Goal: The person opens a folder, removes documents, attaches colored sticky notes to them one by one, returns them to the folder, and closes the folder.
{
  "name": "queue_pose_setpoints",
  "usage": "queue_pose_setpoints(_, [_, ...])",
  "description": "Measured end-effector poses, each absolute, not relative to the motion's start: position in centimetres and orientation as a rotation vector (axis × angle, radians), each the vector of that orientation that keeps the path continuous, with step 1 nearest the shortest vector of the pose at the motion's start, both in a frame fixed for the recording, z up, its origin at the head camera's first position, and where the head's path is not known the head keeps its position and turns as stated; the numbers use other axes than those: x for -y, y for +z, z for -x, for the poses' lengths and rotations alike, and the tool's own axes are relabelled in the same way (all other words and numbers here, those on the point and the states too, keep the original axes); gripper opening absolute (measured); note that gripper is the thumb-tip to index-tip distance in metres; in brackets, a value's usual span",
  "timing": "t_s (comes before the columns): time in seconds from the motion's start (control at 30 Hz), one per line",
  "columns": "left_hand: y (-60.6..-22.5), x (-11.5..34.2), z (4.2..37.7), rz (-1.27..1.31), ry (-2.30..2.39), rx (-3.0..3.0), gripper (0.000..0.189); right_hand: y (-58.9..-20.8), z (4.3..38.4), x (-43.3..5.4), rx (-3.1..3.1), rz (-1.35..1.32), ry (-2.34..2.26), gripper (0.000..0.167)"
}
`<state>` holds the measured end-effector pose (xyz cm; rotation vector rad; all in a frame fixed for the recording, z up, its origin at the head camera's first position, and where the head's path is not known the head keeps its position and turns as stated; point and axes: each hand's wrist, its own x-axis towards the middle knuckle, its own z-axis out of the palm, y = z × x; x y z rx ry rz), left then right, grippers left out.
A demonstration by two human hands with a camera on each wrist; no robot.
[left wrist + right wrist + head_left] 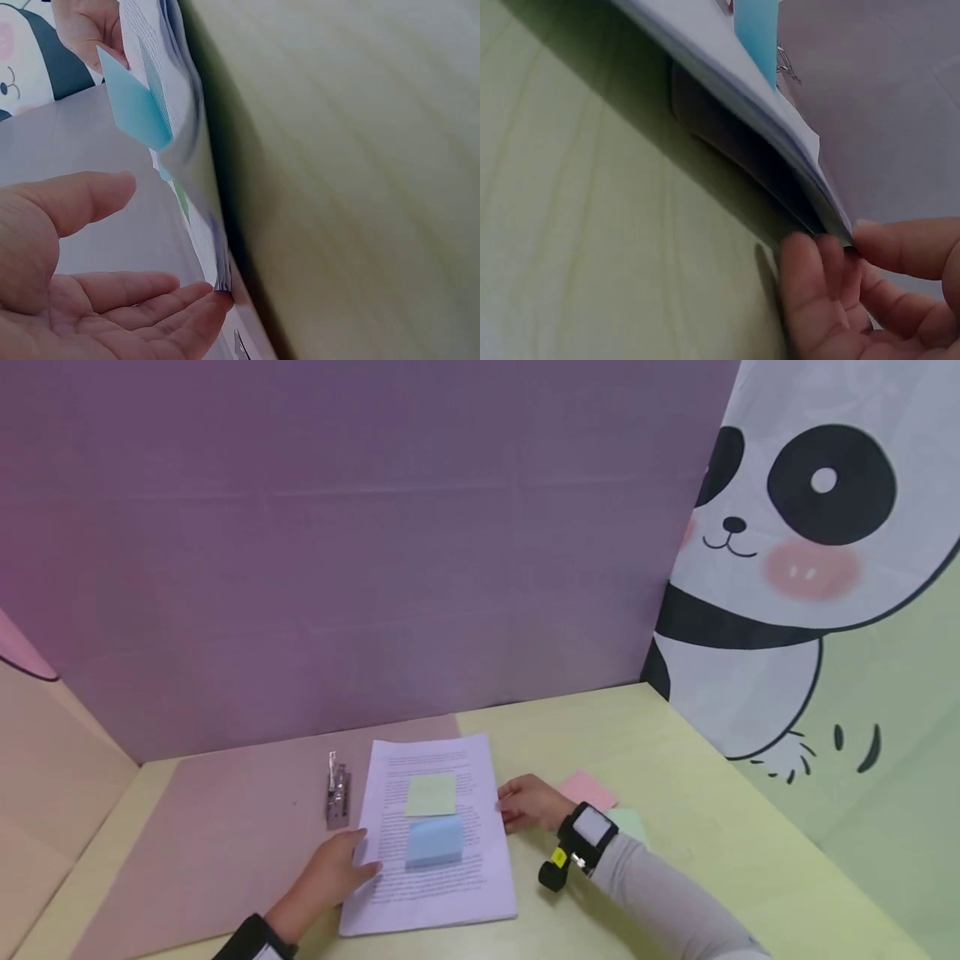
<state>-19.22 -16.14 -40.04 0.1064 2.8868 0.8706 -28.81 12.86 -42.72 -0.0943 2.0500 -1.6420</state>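
A stack of printed paper point(487, 868) lies partly on a pinkish mat and partly on the table, its near right corner toward me. On its top sheet are a pale green sticky note point(431, 794) and, below that, a blue sticky note point(437, 842) whose lower edge lifts up. My left hand point(330, 872) touches the stack's left edge with straight fingers, the thumb held apart from the sheets in the left wrist view. At the right edge, my right hand point(534, 803) pinches the stack between thumb and fingers point(900, 244); the sheets bow up from the table there.
A small silver metal tool point(337, 792) lies left of the stack on the pinkish mat point(225, 835). Beside the right wrist are a pink sticky note point(588, 790) and a light green one point(630, 821), partly covered by the arm. A purple wall panel point(375, 568) bounds the table's back.
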Motion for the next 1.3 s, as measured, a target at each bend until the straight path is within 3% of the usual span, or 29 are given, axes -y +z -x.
queue_pose_setpoints(0.77, [-38.7, 16.5, 17.1, -0.037, 1.06, -2.882, 0.054, -44.3, 29.5, -11.2, -2.126, 0.111, -1.755, 0.023])
queue_pose_setpoints(1.3, [-38.4, 18.3, 18.1, -0.054, 0.925, -2.928, 0.054, -44.4, 31.2, -8.7, -2.23, 0.061, -1.73, 0.02])
